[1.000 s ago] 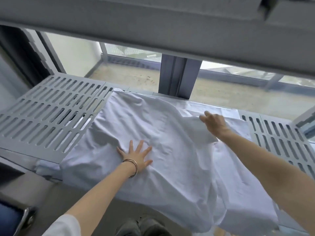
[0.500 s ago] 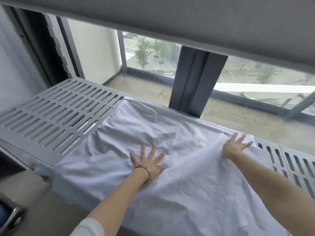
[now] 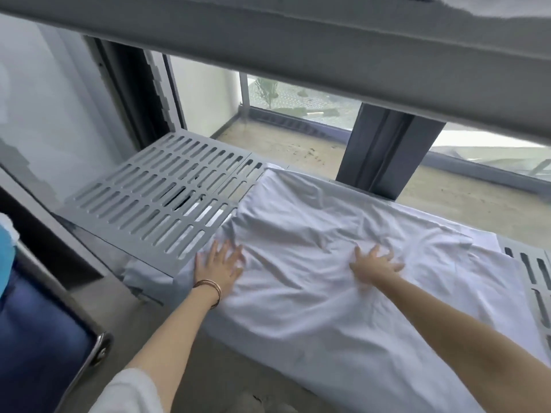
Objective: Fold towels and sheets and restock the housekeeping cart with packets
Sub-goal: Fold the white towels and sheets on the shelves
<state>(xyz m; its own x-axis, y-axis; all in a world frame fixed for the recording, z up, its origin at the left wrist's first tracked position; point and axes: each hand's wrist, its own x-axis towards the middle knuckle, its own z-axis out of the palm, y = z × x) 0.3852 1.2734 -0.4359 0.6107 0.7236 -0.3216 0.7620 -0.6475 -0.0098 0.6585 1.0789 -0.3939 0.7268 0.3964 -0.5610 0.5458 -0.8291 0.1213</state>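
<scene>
A wrinkled white sheet (image 3: 313, 234) lies spread over the grey slotted ledge (image 3: 167, 198) under the window, its near edge hanging down over the front. My left hand (image 3: 219, 266), with a bangle on the wrist, lies flat with spread fingers on the sheet's left edge. My right hand (image 3: 374, 262) presses flat on the sheet near its middle, fingers spread. Neither hand holds anything.
A dark window post (image 3: 384, 150) stands behind the sheet, with a dusty sill (image 3: 286, 144) beyond the glass. A grey beam (image 3: 268, 34) runs overhead. A blue thing with a metal frame (image 3: 44, 347) sits at the lower left. More slotted ledge (image 3: 533, 272) shows at the right.
Both hands have slid leftward across the sheet, the left to its left edge, the right from the sheet's right side to its middle. A second ago the right hand held a fold; now it lies flat.
</scene>
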